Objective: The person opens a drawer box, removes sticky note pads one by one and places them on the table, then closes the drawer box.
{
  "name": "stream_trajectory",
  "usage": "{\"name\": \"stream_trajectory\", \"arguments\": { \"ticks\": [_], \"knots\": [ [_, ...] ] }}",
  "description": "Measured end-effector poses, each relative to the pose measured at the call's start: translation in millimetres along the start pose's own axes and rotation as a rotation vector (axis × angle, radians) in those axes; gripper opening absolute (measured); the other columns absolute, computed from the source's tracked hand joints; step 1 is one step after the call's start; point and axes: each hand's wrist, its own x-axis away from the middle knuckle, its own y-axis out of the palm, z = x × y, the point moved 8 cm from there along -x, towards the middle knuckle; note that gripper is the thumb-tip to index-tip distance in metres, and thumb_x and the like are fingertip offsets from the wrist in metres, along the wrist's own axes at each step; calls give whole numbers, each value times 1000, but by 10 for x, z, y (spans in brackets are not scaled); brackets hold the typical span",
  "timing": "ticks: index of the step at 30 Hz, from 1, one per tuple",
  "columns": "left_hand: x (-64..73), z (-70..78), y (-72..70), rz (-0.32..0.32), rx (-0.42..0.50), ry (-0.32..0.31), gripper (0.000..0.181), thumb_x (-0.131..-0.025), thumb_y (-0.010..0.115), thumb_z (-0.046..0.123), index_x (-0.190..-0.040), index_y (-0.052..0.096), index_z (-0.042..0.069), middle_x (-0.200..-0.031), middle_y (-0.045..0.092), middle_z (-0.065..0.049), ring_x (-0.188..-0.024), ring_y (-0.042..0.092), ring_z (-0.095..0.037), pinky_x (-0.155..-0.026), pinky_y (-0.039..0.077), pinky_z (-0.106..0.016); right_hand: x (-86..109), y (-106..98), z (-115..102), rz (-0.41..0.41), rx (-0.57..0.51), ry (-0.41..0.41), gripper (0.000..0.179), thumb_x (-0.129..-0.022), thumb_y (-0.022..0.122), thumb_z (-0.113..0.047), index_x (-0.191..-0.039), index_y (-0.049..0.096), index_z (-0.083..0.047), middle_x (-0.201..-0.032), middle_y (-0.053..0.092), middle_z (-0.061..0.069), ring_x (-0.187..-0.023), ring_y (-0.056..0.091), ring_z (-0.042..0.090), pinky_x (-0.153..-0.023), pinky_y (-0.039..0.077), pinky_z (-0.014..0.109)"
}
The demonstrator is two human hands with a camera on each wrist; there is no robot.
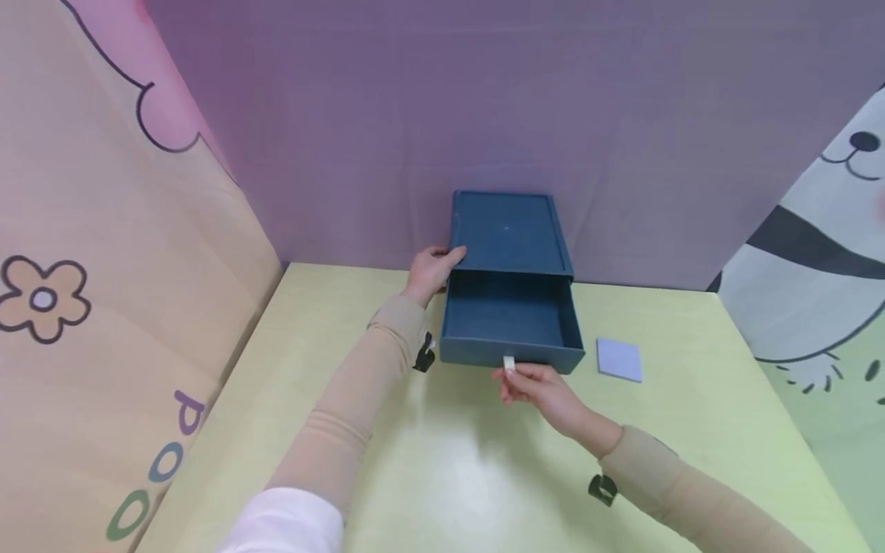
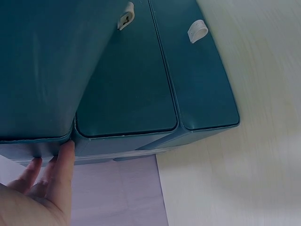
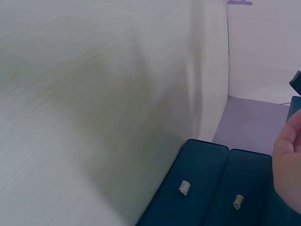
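A dark blue drawer cabinet [image 1: 508, 230] stands at the back of the table, its top drawer [image 1: 512, 313] pulled out far enough to show the bare floor inside. My right hand [image 1: 549, 395] pinches the whitish pull tab [image 1: 508, 363] on the drawer front between thumb and fingers. On the cabinet's left side rests my left hand [image 1: 430, 272], its thumb on the top edge. The left wrist view shows that hand's straight fingers [image 2: 63, 176] touching the side wall. Below the opened drawer, a middle drawer [image 2: 134, 94] and a bottom drawer [image 2: 207, 75] are closed, each with a pull tab.
A light purple square pad [image 1: 619, 360] lies on the pale yellow table [image 1: 442, 476], right of the cabinet. Close behind the cabinet hangs a purple backdrop [image 1: 387, 115]. Printed cloth walls [image 1: 124, 253] enclose the left and right sides.
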Motion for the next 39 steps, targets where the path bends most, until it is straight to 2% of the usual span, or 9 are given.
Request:
{"name": "stream_trajectory", "arguments": {
  "ticks": [10, 18, 23, 39],
  "knots": [
    [0, -46, -7, 13, -7, -15, 63, -88, 61, 47, -135, 49, 8, -136, 50, -12, -119, 52, -27, -89, 52, -44, -43, -38, -41, 50, -30, -22, 43, -101, 44, -15, -116, 48, 24, -75, 63, -6, -70, 60, 6, -73, 54, 21],
    [4, -85, 24, 23, -8, -17, 62, -88, 61, 48, -134, 50, 8, -134, 52, -11, -116, 54, -27, -88, 53, -44, -48, -52, -27, 59, -60, -34, 39, -100, 46, -14, -113, 52, 22, -75, 63, -6, -70, 60, 5, -72, 54, 21],
    [2, -81, 27, 27, -13, -11, 63, -87, 61, 49, -134, 50, 9, -134, 51, -11, -116, 54, -27, -88, 53, -44, -64, -58, -23, 62, -65, -36, 41, -101, 44, -13, -115, 48, 24, -75, 63, -6, -71, 59, 5, -72, 54, 20],
    [-6, -31, 11, 25, -6, -21, 63, -87, 61, 48, -135, 50, 8, -136, 50, -11, -118, 52, -27, -89, 52, -43, -140, -123, -26, 95, -57, 7, 42, -101, 43, -13, -120, 46, 24, -76, 62, -4, -70, 59, 7, -74, 54, 23]
  ]
}}
